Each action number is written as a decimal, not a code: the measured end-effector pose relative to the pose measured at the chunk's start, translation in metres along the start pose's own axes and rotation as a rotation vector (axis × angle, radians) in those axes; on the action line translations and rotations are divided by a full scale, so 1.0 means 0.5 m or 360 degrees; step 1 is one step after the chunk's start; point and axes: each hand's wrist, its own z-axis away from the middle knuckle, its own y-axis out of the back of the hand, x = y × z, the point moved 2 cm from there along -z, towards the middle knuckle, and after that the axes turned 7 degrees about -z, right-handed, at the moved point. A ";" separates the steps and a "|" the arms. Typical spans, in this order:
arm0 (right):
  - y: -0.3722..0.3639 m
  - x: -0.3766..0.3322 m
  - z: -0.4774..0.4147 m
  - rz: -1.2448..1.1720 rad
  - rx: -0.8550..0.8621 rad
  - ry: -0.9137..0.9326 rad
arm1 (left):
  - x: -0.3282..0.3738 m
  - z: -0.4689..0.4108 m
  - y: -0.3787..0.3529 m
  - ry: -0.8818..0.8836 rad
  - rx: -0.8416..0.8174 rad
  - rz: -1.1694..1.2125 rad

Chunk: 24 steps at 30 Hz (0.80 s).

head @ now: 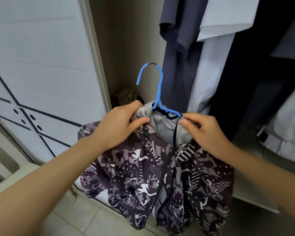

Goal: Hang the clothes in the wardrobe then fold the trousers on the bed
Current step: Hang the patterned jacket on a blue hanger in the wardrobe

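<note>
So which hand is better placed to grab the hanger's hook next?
Probably left: the left hand grips the dark patterned jacket beside the neck of the blue wire hanger; the right hand pinches at its arm tip.

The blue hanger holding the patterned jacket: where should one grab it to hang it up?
Probably its bare neck, just under the hook: the blue hanger stands clear above the patterned jacket there, while the left hand and right hand pinch cloth over its shoulders. Come from the right, since the hook opens leftward.
</note>
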 end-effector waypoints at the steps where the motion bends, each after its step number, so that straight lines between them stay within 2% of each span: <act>1: -0.004 -0.001 0.002 0.0041 -0.0042 -0.0033 | -0.004 0.001 -0.004 0.0014 0.0040 0.0098; 3: -0.006 -0.007 0.007 0.0247 -0.0101 -0.0049 | -0.012 0.006 -0.010 0.0052 0.0116 0.0264; 5: 0.000 -0.009 0.012 0.0608 -0.0095 0.0038 | -0.020 0.009 -0.012 0.0097 0.0166 0.0320; 8: 0.014 -0.013 0.028 0.0960 0.0125 0.0089 | -0.030 0.013 -0.014 0.0175 0.0218 0.0357; 10: 0.023 -0.009 0.038 0.1079 0.0255 -0.0054 | -0.037 0.014 -0.012 0.0202 0.0252 0.0396; 12: 0.028 -0.002 0.044 0.1131 0.0229 -0.0329 | -0.041 0.016 -0.009 0.0214 0.0284 0.0416; 14: 0.029 0.001 0.045 0.1210 0.0060 -0.0634 | -0.039 0.018 -0.007 0.0211 0.0298 0.0417; 16: 0.028 0.003 0.043 0.1377 -0.0173 -0.0798 | -0.038 0.021 -0.008 0.0198 0.0287 0.0412; 18: 0.026 0.009 0.035 0.1376 -0.0292 -0.0800 | -0.038 0.026 -0.013 0.0184 0.0269 0.0424; 20: 0.028 0.012 0.022 0.1258 -0.0283 -0.0771 | -0.039 0.030 -0.020 0.0143 0.0262 0.0413; 22: 0.027 0.001 0.004 0.1119 -0.0188 -0.0736 | -0.039 0.033 -0.030 0.0081 0.0229 0.0348; 24: 0.014 -0.030 -0.018 0.0823 -0.0026 -0.0658 | -0.029 0.032 -0.042 0.0010 0.0176 0.0256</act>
